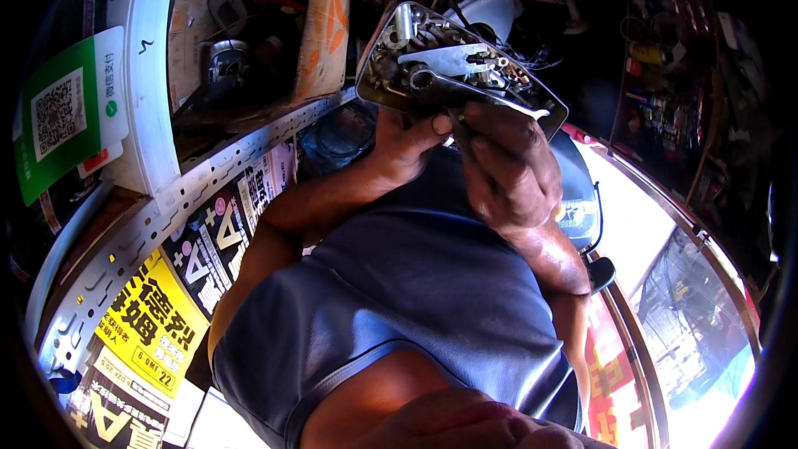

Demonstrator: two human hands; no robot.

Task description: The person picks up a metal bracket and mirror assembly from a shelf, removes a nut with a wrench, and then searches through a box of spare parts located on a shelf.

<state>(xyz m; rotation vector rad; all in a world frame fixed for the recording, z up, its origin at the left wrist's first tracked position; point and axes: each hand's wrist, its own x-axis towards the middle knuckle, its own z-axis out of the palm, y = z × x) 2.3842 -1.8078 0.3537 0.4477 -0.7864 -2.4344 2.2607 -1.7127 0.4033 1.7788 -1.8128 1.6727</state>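
A cardboard box (326,37) stands upper left, a metal tray (381,96) upper centre. Half-curled left hand (409,145) and curled right hand (517,168) meet the tray's near edge, grips unclear; tilting could spill loose hardware (453,59).

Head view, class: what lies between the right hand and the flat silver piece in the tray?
The head view shows a ring-ended wrench between the right hand and the flat silver piece.

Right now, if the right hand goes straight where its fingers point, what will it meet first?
Most likely the near wall of the metal tray, just ahead of the right hand; any gap is hard to judge.
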